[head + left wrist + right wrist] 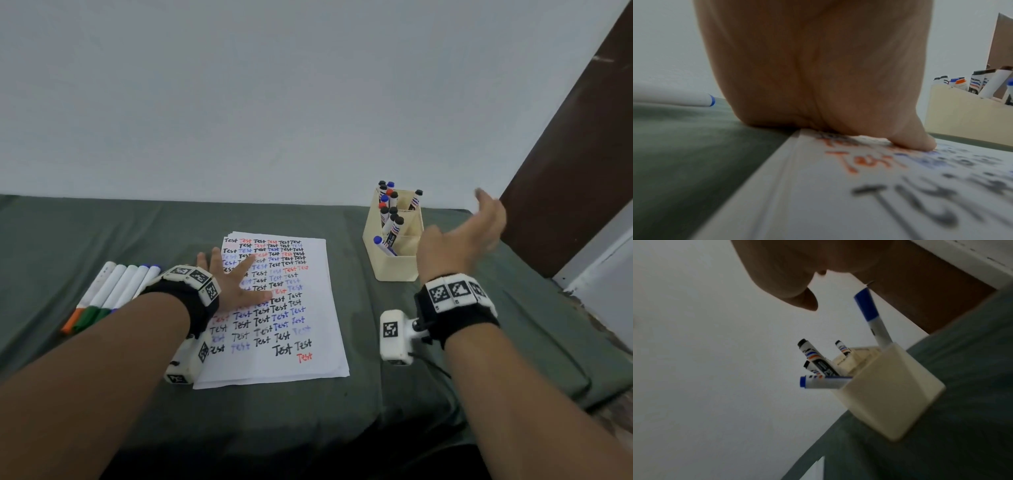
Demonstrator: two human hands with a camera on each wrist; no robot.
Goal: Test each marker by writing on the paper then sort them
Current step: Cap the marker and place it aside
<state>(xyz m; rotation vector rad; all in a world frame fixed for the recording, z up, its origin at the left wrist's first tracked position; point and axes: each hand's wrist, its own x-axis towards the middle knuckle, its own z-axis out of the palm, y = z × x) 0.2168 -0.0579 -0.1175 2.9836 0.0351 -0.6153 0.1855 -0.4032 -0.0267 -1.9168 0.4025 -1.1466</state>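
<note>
Plain room: cloth-covered table (102, 233), bare wall (239, 102)

left hand (228, 278) flat on paper (308, 308) | right hand (462, 236) raised (empty)

Left hand (228, 281) covering part of the handwritten white paper sheet (308, 329), right hand's fingers (488, 205) motion-blurred, cream plastic organizer (394, 270) hiding marker barrels

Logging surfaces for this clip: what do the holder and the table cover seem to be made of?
Holder: likely plastic, cream and matte, with rigid thin walls and dividers. Cover: likely fabric, dull dark green, with soft wrinkles and folds at the front edge.
</note>
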